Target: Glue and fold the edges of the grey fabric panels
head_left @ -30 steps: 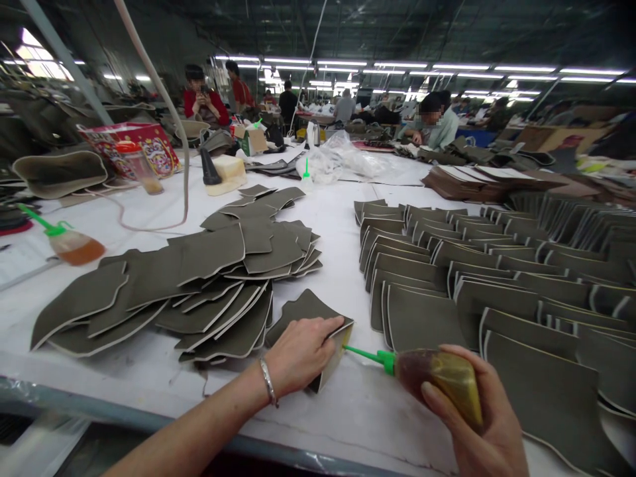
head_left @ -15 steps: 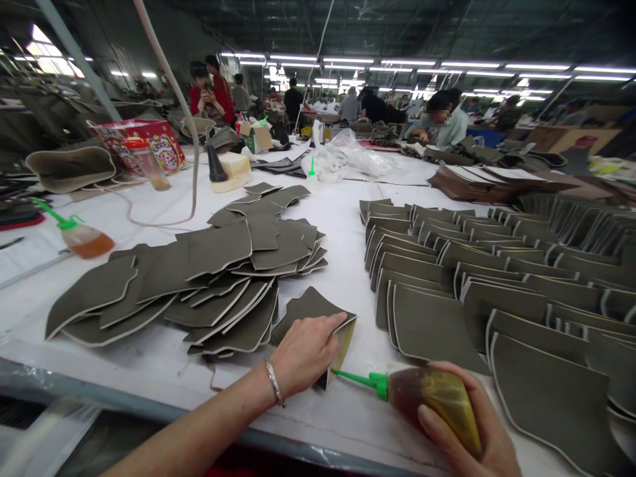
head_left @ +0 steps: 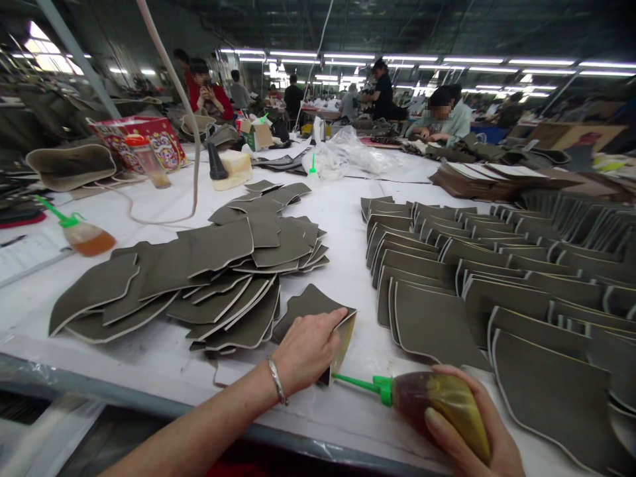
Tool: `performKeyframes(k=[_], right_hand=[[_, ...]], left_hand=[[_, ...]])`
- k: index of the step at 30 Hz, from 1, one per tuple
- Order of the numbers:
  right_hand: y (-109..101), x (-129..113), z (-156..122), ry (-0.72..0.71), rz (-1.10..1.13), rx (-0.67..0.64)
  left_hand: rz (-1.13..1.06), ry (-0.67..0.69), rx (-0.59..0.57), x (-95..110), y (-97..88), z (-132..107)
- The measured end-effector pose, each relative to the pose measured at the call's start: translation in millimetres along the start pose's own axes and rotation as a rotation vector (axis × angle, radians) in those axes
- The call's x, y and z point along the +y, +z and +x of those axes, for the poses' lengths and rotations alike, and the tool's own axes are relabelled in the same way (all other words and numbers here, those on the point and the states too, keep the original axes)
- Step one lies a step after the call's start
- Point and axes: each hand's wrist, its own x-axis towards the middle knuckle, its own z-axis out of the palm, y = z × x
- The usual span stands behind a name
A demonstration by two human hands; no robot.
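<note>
— What do we enter first, and how will it handle?

— Left to right. One gray-green panel [head_left: 309, 307], on the desk [head_left: 342, 222], under our left hand [head_left: 304, 350]: probably light and bendy, hardly fragile. Best held by the upper face; the yellowish strip [head_left: 344, 341] below may be tacky. Our index finger presses its corner; whether the others pinch it, we cannot tell. One squeeze bottle [head_left: 440, 404], green nozzle [head_left: 358, 382] at the panel's edge: likely soft-walled, our right hand [head_left: 499, 442] wrapped round the body, a sound place.

— And around these?

— One spare bottle [head_left: 91, 238], orange contents, well apart. One hose [head_left: 185, 112], hanging. One loose heap of panels [head_left: 221, 248], just beside ours, liable to snag it. Overlapping rows of panels [head_left: 432, 315], which could crowd our right hand.
</note>
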Motion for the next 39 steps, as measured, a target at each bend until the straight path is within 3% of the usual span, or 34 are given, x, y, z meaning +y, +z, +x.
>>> performKeyframes(k=[8,14,20,25,32,39], right_hand=[[5,-18,4,-0.140,-0.175,0.081],[4,-2,-2,-0.035,-0.042,-0.049],[0,7,3,-0.007,-0.032,-0.003],[-1,3,5,-0.070,-0.114,-0.094],[8,-35,18,-0.150,-0.160,0.090],[0,-29,51,-0.397,-0.301,0.119]], left_hand=[[0.055,-0.004,-0.013,3,-0.3,-2],[0.053,-0.005,-0.012,4,-0.3,-1],[0.045,-0.006,-0.008,3,-1.1,1],[0.072,-0.016,-0.040,6,-2.7,1],[0.078,0.011,-0.078,2,-2.6,5],[0.060,0.050,-0.106,1,-4.1,6]])
